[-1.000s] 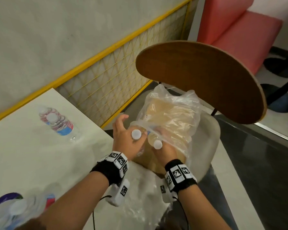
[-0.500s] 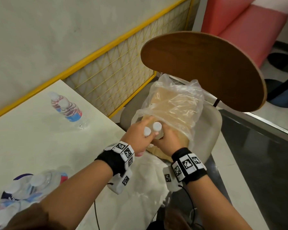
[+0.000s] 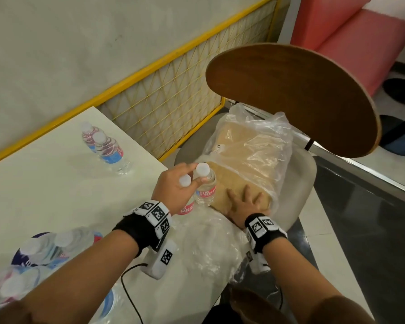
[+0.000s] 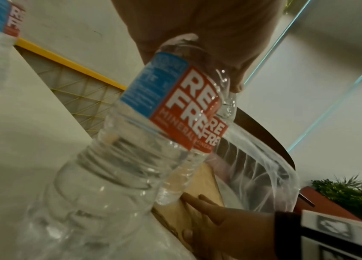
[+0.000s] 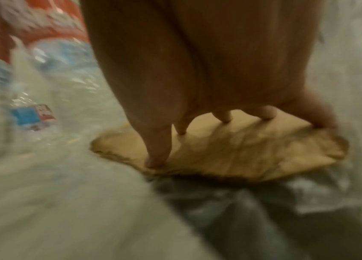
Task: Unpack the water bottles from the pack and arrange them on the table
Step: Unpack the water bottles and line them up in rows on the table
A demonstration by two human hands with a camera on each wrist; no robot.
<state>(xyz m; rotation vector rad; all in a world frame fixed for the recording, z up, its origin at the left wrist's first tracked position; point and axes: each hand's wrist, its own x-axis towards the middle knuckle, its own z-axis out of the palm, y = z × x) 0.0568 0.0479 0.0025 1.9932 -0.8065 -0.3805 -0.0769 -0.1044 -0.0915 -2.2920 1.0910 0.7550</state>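
My left hand [image 3: 173, 185] grips two clear water bottles by their necks, one [image 3: 205, 190] beside the other [image 3: 188, 208], white caps up, hanging over the gap between table and chair. The left wrist view shows the same pair, a near bottle [image 4: 164, 98] and a far bottle [image 4: 211, 133], with red and blue labels. My right hand [image 3: 242, 203] lies flat, fingers spread, on the brown cardboard [image 3: 239, 164] of the torn plastic pack [image 3: 267, 141] on the chair seat [image 3: 299, 183]. In the right wrist view its fingertips [image 5: 158, 158] press the cardboard [image 5: 231, 149].
Two bottles [image 3: 108, 150] stand at the far side of the white table [image 3: 45, 195]. Several more bottles [image 3: 45, 246] cluster at its near left corner. Crumpled plastic wrap [image 3: 208, 249] lies by the table edge. The chair's wooden back [image 3: 290, 97] rises behind the pack.
Each hand held one bottle inside the pack. Now the left hand holds both and has lifted them out toward the table; the right hand has let go and lies flat on the cardboard.
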